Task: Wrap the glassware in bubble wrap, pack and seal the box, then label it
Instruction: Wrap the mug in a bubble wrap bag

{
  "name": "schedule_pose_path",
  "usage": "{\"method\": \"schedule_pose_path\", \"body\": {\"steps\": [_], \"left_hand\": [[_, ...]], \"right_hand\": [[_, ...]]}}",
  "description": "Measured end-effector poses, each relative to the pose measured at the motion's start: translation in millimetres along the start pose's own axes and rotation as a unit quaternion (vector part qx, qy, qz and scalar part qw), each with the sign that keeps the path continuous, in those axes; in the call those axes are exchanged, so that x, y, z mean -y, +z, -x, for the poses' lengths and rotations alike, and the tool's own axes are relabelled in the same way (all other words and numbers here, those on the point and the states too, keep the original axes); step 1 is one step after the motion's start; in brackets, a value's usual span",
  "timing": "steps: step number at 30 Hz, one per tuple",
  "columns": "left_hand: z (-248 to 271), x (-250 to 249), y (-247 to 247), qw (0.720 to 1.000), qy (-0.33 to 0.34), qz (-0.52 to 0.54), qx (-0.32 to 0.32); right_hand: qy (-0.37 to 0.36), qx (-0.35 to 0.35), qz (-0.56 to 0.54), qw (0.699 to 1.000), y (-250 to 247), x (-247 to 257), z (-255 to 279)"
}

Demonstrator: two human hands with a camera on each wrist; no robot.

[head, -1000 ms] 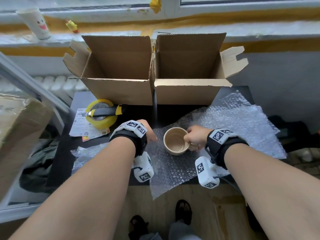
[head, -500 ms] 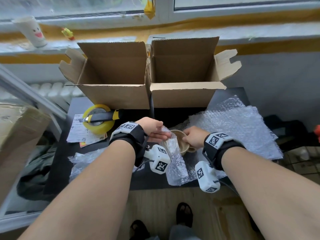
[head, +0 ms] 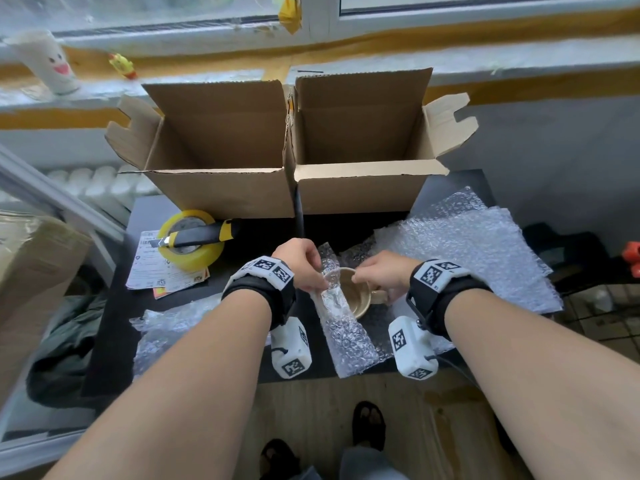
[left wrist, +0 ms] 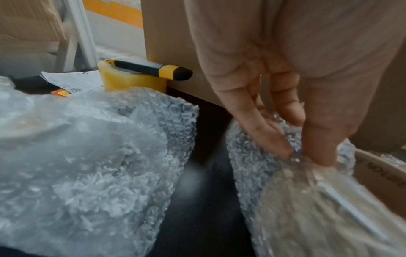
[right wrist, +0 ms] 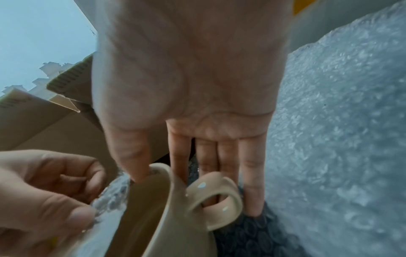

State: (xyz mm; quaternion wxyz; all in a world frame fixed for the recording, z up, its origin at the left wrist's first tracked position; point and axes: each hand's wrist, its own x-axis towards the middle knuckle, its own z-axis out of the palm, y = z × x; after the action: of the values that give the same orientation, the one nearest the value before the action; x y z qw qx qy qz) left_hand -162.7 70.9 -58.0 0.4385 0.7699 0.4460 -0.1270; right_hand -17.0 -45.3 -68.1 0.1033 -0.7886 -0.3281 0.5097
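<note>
Head view: two open boxes (head: 287,150) at the table's back, mug (head: 356,297) before you on wrap (head: 346,334). Your left hand (head: 299,263) pinches the wrap's edge against the mug. Right-wrist view alone shows your right hand (right wrist: 186,87) gripping the rim, thumb inside.

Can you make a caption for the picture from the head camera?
Left hand pulls bubble wrap over a beige mug that the right hand steadies.

Two open boxes (head: 221,174) (head: 367,168) stand side by side at the back of the desk (head: 114,327). Before the left box a tape roll (head: 190,245) rests on papers (head: 145,271), with a knife (head: 201,234) lying across it. The mug (head: 356,297) sits on bubble wrap (head: 349,341) near the front edge, between the left hand (head: 299,263) and right hand (head: 384,271), and more sheets (head: 485,251) spread to its right.
</note>
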Motion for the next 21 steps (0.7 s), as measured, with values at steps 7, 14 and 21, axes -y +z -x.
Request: {"method": "schedule_pose_path", "body": {"steps": [7, 14, 21], "left_hand": [[-2, -15, 13, 0.988, 0.015, -0.151, -0.001], [0, -17, 12, 0.981, -0.015, -0.191, -0.018], [-2, -11, 11, 0.984, -0.028, -0.174, -0.015]], "right_hand": [[-0.037, 0.028, 0.02, 0.999, 2, -1, 7], [-0.056, -0.046, 0.078, 0.994, 17, 6, 2], [-0.149, -0.268, 0.181, 0.935, 20, 26, 20]]}}
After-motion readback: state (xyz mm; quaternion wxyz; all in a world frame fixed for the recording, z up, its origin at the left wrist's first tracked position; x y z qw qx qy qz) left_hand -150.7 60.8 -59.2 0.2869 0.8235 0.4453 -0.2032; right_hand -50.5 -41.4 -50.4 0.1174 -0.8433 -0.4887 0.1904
